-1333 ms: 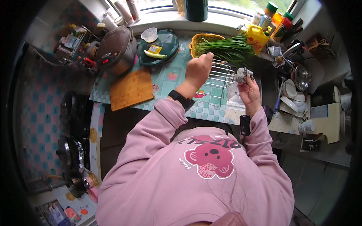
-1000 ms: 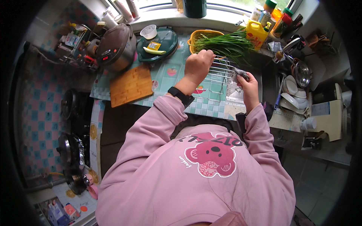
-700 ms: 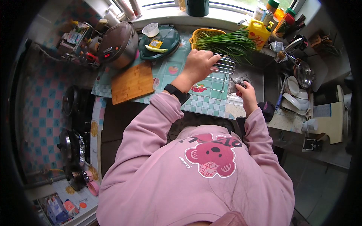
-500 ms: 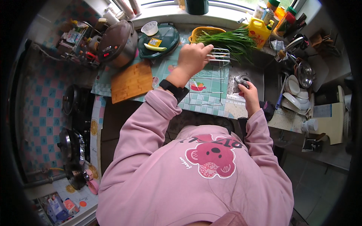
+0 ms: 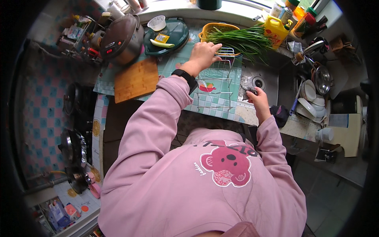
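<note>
My left hand (image 5: pixel 202 57) is closed on the upper end of a metal wire rack (image 5: pixel 227 50), which stands over the counter beside the sink. Its thin bars run down toward the counter's front edge. At the near left edge of the sink (image 5: pixel 272 75), my right hand (image 5: pixel 260 104) pinches a small grey, crumpled scrubber (image 5: pixel 250 89); its exact kind is hard to make out. Just beyond the rack, long green leafy stalks (image 5: pixel 244 41) lie across a yellow plastic basket (image 5: pixel 218 27).
Left of the rack are a wooden cutting board (image 5: pixel 137 80), a dark green lidded container (image 5: pixel 177 37) and a rice cooker (image 5: pixel 122 39). A yellow jug (image 5: pixel 275 31) stands behind the sink. White bowls (image 5: pixel 308 91) are stacked to the right, near a dark cloth (image 5: pixel 279 115).
The view has shifted slightly. My left hand and the rack's top end have moved a little, with the grip kept. My right hand still holds the scrubber at the sink's edge.
</note>
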Tool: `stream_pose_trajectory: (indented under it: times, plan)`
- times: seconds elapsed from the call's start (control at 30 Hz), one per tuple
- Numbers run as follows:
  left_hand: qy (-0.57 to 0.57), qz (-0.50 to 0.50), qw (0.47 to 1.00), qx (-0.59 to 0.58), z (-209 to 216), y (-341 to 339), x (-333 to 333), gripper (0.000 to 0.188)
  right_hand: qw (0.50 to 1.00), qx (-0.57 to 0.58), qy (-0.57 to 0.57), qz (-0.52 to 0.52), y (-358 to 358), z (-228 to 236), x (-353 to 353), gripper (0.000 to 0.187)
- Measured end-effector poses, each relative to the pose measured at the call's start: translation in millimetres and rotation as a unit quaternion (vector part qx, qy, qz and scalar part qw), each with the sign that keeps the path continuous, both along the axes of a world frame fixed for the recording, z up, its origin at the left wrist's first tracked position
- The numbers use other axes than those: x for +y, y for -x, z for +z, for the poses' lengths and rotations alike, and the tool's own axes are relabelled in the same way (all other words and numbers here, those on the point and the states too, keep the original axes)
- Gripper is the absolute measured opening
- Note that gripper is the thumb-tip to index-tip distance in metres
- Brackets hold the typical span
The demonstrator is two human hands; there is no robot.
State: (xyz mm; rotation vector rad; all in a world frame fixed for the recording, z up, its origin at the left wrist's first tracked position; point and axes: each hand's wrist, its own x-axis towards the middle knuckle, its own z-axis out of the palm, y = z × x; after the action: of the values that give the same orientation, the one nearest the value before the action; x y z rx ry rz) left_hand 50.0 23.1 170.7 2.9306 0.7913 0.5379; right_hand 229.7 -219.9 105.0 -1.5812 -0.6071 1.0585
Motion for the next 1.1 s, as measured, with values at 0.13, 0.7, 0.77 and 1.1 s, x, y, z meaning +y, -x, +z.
stream_pose_trajectory:
  times: [0.13,0.7,0.77,1.1]
  plan:
    - [-0.155,-0.024,0.980,-0.119,-3.2,11.1,-9.6,0.060,0.999,-0.036,0.003,0.025,-4.9,-5.1,9.9,0.019]
    - [0.122,0.008,0.991,0.044,-83.5,82.2,-98.7,0.118,0.754,-0.611,-0.133,0.204,63.4,-3.7,101.7,0.007]
    - [0.119,0.038,0.991,0.054,-85.4,73.4,-100.7,0.113,0.750,-0.596,-0.175,0.227,75.6,-9.4,112.7,0.006]
    - [0.023,0.090,0.994,0.059,-100.3,66.0,-96.2,0.089,0.789,-0.564,-0.149,0.192,27.4,-10.4,89.0,0.004]
